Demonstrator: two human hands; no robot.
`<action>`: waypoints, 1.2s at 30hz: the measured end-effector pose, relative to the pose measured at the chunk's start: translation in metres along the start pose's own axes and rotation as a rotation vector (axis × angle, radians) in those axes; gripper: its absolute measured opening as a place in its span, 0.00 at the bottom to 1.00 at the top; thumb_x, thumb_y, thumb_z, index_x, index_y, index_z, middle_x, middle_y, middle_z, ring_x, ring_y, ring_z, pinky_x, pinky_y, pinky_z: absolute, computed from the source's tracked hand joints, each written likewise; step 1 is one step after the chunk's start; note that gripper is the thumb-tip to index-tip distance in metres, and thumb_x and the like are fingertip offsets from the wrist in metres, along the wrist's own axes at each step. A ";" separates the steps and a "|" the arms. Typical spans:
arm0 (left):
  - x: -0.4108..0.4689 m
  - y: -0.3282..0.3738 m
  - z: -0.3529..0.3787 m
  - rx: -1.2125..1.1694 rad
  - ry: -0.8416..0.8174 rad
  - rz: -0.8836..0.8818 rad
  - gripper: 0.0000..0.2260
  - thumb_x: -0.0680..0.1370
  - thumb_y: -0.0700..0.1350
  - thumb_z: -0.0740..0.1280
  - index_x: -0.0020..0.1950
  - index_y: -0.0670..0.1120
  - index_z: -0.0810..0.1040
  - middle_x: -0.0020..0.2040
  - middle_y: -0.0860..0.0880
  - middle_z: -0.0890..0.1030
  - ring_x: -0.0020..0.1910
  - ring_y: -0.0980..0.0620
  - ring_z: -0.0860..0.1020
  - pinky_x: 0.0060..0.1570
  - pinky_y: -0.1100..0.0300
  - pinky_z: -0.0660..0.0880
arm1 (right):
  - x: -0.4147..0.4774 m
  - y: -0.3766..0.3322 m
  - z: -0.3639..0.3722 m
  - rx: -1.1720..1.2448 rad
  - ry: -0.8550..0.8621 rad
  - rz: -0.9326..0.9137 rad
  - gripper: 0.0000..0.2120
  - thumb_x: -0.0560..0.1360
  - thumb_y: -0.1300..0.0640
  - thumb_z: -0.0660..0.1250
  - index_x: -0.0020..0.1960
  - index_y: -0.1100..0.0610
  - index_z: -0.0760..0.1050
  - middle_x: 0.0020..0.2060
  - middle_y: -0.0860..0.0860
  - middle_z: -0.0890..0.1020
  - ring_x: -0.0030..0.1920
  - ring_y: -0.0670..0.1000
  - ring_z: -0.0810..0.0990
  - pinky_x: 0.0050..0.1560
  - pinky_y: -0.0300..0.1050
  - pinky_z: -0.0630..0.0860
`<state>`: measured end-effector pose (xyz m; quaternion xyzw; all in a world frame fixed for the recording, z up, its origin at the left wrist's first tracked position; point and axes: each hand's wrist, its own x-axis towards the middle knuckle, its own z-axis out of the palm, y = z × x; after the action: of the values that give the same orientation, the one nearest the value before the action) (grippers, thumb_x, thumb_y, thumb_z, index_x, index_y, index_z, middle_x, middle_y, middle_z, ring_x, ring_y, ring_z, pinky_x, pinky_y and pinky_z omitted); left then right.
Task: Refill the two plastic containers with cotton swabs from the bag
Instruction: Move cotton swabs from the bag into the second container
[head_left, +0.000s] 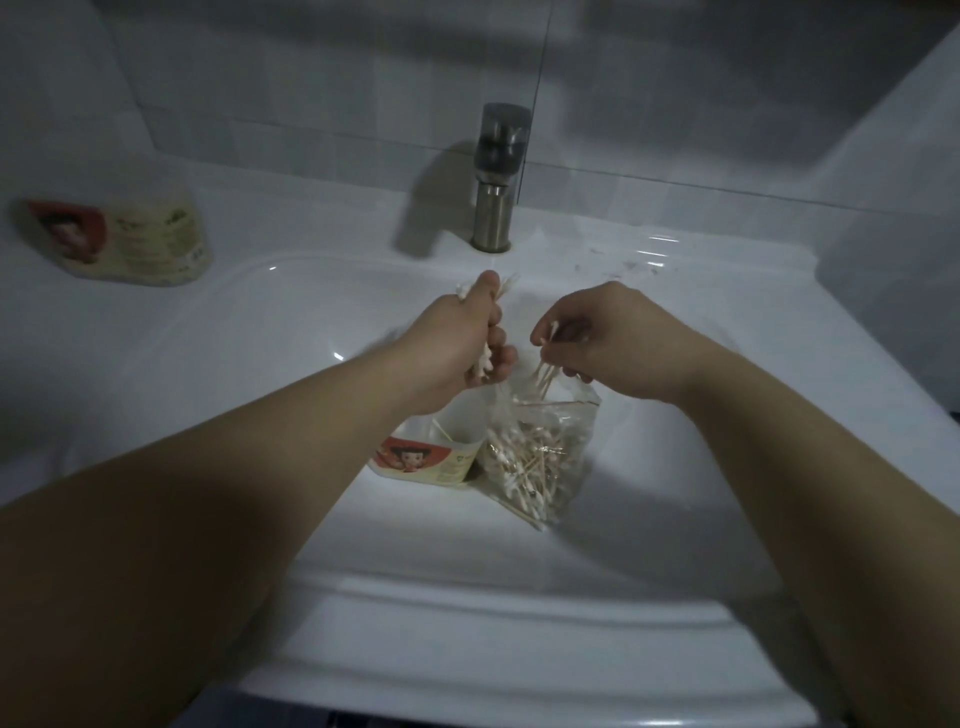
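- the clear plastic bag of cotton swabs (540, 462) lies in the white ceramic sink (467, 561), with an open round plastic container (434, 460) just beside it on the left.
- a second labelled plastic container (119, 241) lies on the sink's rim, far left.
- the steel tap (496, 182) stands behind the basin.

Big white sink (291, 312) fills middle. Shiny metal tap (496, 197) stands at 12 o'clock on back rim (top part blurry). Grey wall tiles (311, 78) behind. Small dark specks (631, 266) at 2 o'clock.
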<state>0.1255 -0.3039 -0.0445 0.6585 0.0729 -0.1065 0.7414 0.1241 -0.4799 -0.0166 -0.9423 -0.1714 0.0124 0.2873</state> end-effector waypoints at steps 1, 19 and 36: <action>-0.001 0.001 0.000 -0.038 -0.002 -0.013 0.19 0.85 0.57 0.57 0.41 0.47 0.70 0.28 0.51 0.71 0.25 0.54 0.73 0.29 0.62 0.74 | 0.000 0.000 0.000 -0.007 -0.004 -0.001 0.07 0.75 0.61 0.72 0.48 0.50 0.84 0.32 0.48 0.84 0.33 0.46 0.83 0.39 0.40 0.81; -0.005 0.007 0.002 0.026 0.018 -0.091 0.26 0.81 0.70 0.51 0.37 0.49 0.62 0.29 0.52 0.59 0.25 0.54 0.56 0.26 0.60 0.53 | 0.000 -0.001 -0.001 0.126 0.175 -0.030 0.07 0.77 0.60 0.72 0.53 0.49 0.84 0.38 0.51 0.85 0.36 0.52 0.84 0.43 0.47 0.83; 0.005 -0.004 -0.001 0.265 0.063 0.150 0.18 0.86 0.57 0.56 0.47 0.46 0.76 0.42 0.46 0.82 0.39 0.49 0.79 0.35 0.58 0.76 | 0.001 0.000 -0.004 0.192 0.172 -0.008 0.07 0.77 0.62 0.71 0.52 0.53 0.84 0.35 0.51 0.84 0.30 0.42 0.79 0.35 0.35 0.77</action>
<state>0.1298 -0.3036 -0.0495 0.7572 0.0322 -0.0388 0.6512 0.1257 -0.4817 -0.0137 -0.9074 -0.1481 -0.0532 0.3896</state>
